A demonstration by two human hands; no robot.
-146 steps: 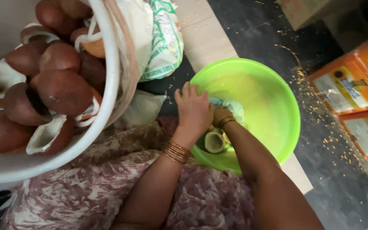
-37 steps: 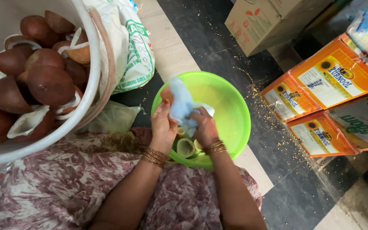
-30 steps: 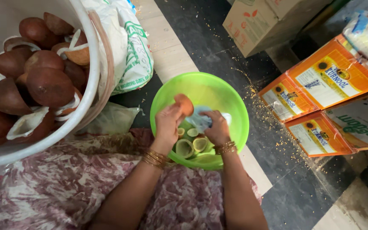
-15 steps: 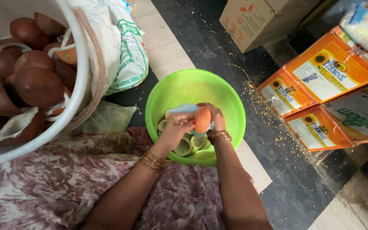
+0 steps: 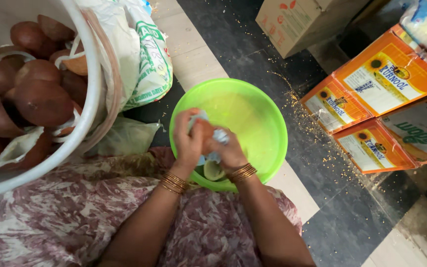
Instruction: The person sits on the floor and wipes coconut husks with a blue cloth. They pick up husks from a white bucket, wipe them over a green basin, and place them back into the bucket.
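Over a bright green plastic bowl (image 5: 258, 113) my two hands are pressed together. My left hand (image 5: 190, 141) wraps around a small orange-brown clay cup, which shows only as a sliver between the fingers. My right hand (image 5: 229, 149) holds a pale blue cloth (image 5: 219, 136) against the cup. Under my hands, at the bowl's near side, lies at least one more small clay cup (image 5: 213, 170). Both wrists carry gold bangles.
A large white tub (image 5: 82, 89) of brown coconut shell halves stands at the left, with a printed white sack (image 5: 147, 59) behind it. Orange printed cartons (image 5: 371, 94) and a cardboard box (image 5: 297, 20) sit at the right on the dark tiled floor, with scattered grain.
Earlier my left hand lifted a clay cup out of the bowl while the right held the cloth. Both hands have now closed together around cup and cloth. The view shifted slightly.
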